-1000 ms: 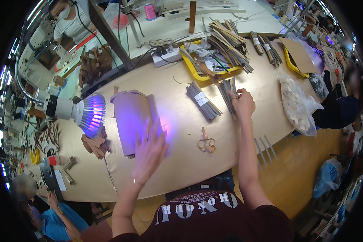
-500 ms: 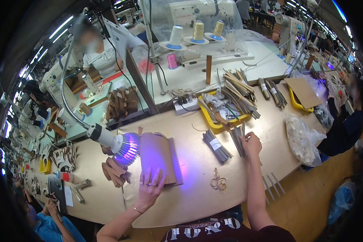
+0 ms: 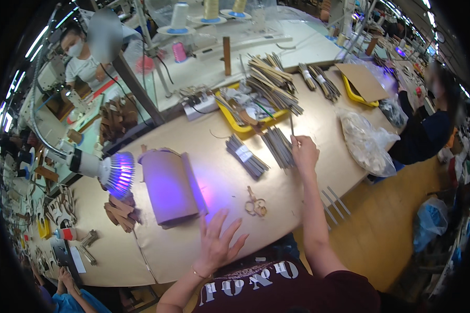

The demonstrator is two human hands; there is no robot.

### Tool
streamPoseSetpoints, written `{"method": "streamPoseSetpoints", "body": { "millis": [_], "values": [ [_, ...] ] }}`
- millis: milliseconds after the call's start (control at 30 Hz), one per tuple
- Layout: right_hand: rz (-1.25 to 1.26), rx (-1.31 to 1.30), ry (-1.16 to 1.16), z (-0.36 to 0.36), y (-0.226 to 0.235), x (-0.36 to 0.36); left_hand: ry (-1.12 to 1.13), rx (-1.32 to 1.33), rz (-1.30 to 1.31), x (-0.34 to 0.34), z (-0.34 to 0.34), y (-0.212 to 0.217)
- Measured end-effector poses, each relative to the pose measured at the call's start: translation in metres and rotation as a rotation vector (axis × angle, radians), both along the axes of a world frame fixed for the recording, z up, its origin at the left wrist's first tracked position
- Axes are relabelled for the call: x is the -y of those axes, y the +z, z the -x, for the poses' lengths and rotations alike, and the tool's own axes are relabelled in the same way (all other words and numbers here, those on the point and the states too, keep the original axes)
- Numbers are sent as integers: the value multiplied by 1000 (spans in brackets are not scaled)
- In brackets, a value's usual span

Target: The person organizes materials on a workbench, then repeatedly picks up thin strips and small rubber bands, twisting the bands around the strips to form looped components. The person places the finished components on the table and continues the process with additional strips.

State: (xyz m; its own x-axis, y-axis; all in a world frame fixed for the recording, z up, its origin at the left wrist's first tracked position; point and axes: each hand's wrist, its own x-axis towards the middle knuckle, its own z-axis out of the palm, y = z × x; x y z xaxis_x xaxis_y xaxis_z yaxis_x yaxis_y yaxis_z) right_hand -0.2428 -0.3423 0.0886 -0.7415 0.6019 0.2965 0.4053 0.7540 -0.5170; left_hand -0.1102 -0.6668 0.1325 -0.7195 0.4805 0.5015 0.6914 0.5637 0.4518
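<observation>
Pinched a grey strip [image 3: 291,125] in the right hand [image 3: 304,152], spread the left hand [image 3: 218,248] wide — probably risked scattering the loose grey pile [image 3: 278,148] by working so close beside it.

A slim grey strip [image 3: 291,126] is held beside a slanting grey strip pile [image 3: 277,148].

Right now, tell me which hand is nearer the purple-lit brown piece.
Left: the left hand is near the brown piece, by its lower right corner; the right hand is farther right, beside loose grey strips.
</observation>
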Motion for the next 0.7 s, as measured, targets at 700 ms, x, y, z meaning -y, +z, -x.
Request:
{"method": "streamPoseSetpoints", "body": {
  "millis": [700],
  "values": [
    [673,61,867,-102,65,114,134,776,-1020,-38,67,14]
  ]
}}
